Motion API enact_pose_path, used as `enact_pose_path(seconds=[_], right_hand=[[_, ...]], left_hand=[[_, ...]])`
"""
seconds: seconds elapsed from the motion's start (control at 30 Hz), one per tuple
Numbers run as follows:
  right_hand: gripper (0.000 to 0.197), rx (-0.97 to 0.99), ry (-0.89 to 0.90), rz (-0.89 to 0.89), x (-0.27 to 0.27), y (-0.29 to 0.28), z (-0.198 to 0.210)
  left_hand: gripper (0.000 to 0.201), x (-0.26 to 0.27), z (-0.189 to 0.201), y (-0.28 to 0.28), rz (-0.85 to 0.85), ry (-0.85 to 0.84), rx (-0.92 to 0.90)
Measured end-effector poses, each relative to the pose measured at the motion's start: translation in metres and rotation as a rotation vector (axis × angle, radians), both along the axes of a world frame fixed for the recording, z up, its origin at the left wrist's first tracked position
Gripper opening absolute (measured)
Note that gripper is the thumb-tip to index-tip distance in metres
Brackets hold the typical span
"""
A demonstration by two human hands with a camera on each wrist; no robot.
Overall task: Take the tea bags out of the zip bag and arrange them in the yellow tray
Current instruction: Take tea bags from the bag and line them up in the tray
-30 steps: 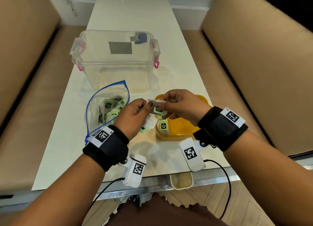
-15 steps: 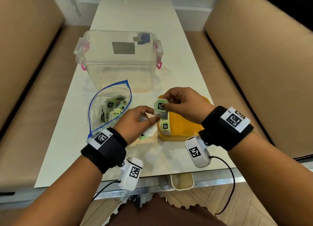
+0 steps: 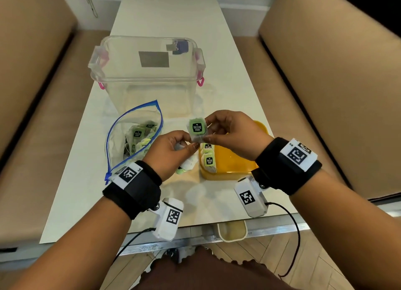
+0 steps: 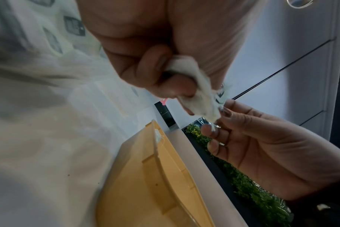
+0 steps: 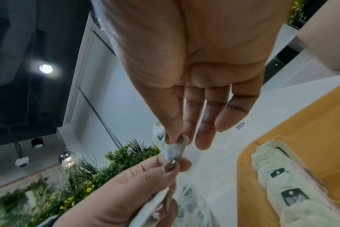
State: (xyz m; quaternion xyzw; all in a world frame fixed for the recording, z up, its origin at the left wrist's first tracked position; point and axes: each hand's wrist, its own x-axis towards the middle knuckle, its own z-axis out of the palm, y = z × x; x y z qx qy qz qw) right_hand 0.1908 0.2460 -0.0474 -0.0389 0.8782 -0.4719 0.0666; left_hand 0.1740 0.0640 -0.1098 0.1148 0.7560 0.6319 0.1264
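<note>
My right hand (image 3: 209,130) pinches a tea bag with a green tag (image 3: 197,128) upright above the left end of the yellow tray (image 3: 234,159); in the right wrist view thumb and forefinger pinch the same tea bag (image 5: 176,151). My left hand (image 3: 184,145) touches its lower edge and grips several more white tea bags (image 3: 187,162), seen bunched as tea bags (image 4: 198,92) in the left wrist view. A row of tea bags (image 3: 208,157) stands along the tray's left side. The open zip bag (image 3: 134,137) lies left of the tray with several tea bags inside.
A clear plastic storage box (image 3: 147,72) with pink latches stands behind the zip bag and tray. Tan padded seats (image 3: 336,83) flank the white table (image 3: 173,14) on both sides. The table's near edge runs just below my wrists.
The head view has drawn closer. My right hand has lifted one tea bag slightly up and turned its green tag toward me, while my left hand stayed below holding the rest.
</note>
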Motion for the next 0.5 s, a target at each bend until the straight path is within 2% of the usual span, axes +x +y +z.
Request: enact_pose_path(seconds=[0.13,0.33,0.5], right_hand=[[0.027,-0.057,-0.001,-0.015,0.000,-0.002,-0.002],[0.032,0.021,0.018,0.006,-0.002,-0.001,0.000],[0.011,0.227,0.023,0.057,-0.011,0.002,0.008]], left_hand=[[0.009,-0.001,-0.001,0.002,-0.009,-0.001,-0.014],[0.008,-0.001,-0.001,0.003,-0.020,0.028,-0.057],[0.007,-0.001,-0.005,0.010,-0.056,0.120,-0.273]])
